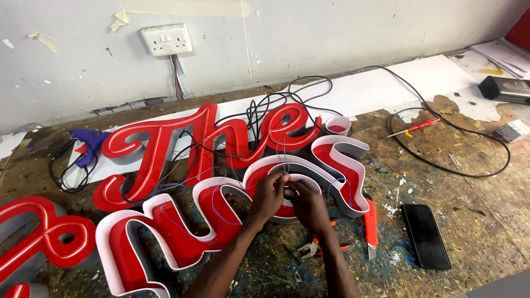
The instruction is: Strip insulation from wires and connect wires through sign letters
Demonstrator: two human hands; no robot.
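At a paint-spattered workbench, a left hand and right hand pinch thin wires together over an open, unfaced red channel-letter shell, while beyond them a finished, faced red script sign lies trailing black cables.

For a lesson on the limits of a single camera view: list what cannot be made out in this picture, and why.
Head view only:
- What the left hand and right hand pinch: the fingers cover it, and the thin wires there are too fine to trace.
- Pliers: partly under the right forearm.
- Red letter at far left: cut by the frame edge.
- Glue gun: its tip is behind the upper sign.
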